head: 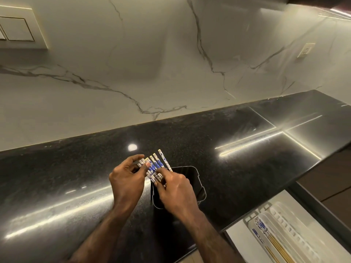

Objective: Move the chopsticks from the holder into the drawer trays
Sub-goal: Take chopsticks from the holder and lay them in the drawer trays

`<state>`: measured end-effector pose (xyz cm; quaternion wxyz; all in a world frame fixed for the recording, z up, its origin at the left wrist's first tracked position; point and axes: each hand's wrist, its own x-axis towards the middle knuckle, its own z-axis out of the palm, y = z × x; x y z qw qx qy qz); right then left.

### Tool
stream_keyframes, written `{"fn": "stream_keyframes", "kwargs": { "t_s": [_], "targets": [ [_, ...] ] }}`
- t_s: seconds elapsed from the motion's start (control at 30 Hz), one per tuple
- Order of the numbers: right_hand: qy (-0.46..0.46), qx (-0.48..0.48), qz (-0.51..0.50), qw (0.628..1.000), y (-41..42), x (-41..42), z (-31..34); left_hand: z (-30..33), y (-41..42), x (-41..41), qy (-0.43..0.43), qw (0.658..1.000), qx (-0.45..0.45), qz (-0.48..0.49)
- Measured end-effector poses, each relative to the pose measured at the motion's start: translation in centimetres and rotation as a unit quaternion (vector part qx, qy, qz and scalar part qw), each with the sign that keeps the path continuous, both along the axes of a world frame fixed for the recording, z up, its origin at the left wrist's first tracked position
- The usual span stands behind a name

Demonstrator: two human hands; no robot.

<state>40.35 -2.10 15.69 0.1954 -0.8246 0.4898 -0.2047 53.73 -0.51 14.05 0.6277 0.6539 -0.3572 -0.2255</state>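
Since they are judged light, stiff and slippery, the blue-and-white patterned chopsticks [154, 167], fanned above the black plastic holder [197, 188], are pinched between left hand [127, 180] and right hand [175, 188]; a mid-bundle grip is advised.

This is a home kitchen. A polished black stone tabletop [76, 179] runs below a white marble backsplash [152, 63], with a wall socket [306, 49] at two o'clock and an open cutlery drawer [296, 230] at four o'clock.

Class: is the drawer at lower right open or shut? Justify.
Open. The drawer is pulled out beyond the counter, exposing white trays with chopsticks.
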Motion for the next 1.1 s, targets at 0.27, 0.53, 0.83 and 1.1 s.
{"fn": "stream_keyframes", "kwargs": {
  "t_s": [0.27, 0.53, 0.83, 1.1],
  "targets": [
    [-0.125, 0.032, -0.022, 0.991, -1.0, -1.2, 2.7, 7.1, -0.4, -0.1, -0.19, 0.977, -0.071, -0.072],
    [-0.25, 0.089, -0.005, 0.964, -1.2, -6.6, 7.0, 18.2, -1.3, -3.6, -0.226, 0.942, -0.148, -0.199],
    [-0.272, 0.17, 0.014, 0.947, 2.7, -20.3, 9.1, 19.9, 0.0, -13.6, -0.127, 0.928, -0.154, -0.315],
    [-0.265, 0.212, -0.047, 0.939, 10.4, -35.8, 9.0, 17.6, 3.8, -27.6, 0.017, 0.938, -0.123, -0.323]
  ]
}}
